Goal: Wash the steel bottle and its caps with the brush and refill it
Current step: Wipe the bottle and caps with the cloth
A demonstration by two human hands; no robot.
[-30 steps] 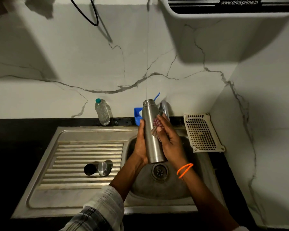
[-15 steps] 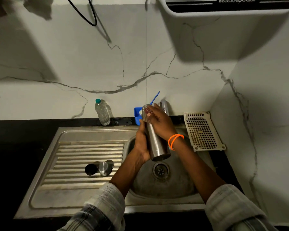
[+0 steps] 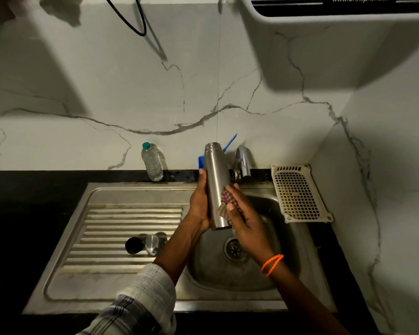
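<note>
Sink: steel, with a ribbed drainboard on the left and a round basin on the right.
Steel bottle: held upright and uncapped above the basin.
Left hand: curled round the bottle's lower body.
Right hand: a checked scrubber is pinched and pressed against the bottle's side.
Caps: two are laid touching on the drainboard.

Both forearms reach forward and converge; the left hand is upright, palm turned inward, its fingers wrapped round the steel bottle from the left; the right hand comes in from the right, fingers curled, pinching a checked scrub pad against the bottle's side; its wrist carries an orange band; the left sleeve is pushed back.
</note>
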